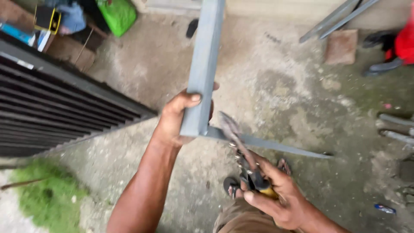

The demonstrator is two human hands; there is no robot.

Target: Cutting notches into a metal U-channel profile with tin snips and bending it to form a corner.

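Nearest the lens, the right hand [282, 198] wraps its fingers [258, 203] tight around the yellow-and-black handles of a pair of tin snips [243, 155], whose blades point up and away and bite at the near end of a long grey metal channel [202, 64]. Largest in view is the rough concrete floor [280, 86], stained and patchy, with a dark slatted metal gate [51, 108] lying along its left side and a tuft of green grass [47, 194] at its lower left corner. That grey channel runs from the top edge of the view down to the middle, held above the floor, and a thin cut strip [276, 146] of it sticks out to the right from its lower end. Clamped around that lower end is the left hand [177, 121], thumb on the front face and the rest curled behind. Smaller things sit near the far edge: a green bag [118, 15] at the top left, a reddish brick [340, 45] at the top right, and a sandalled foot [233, 185] below the snips.
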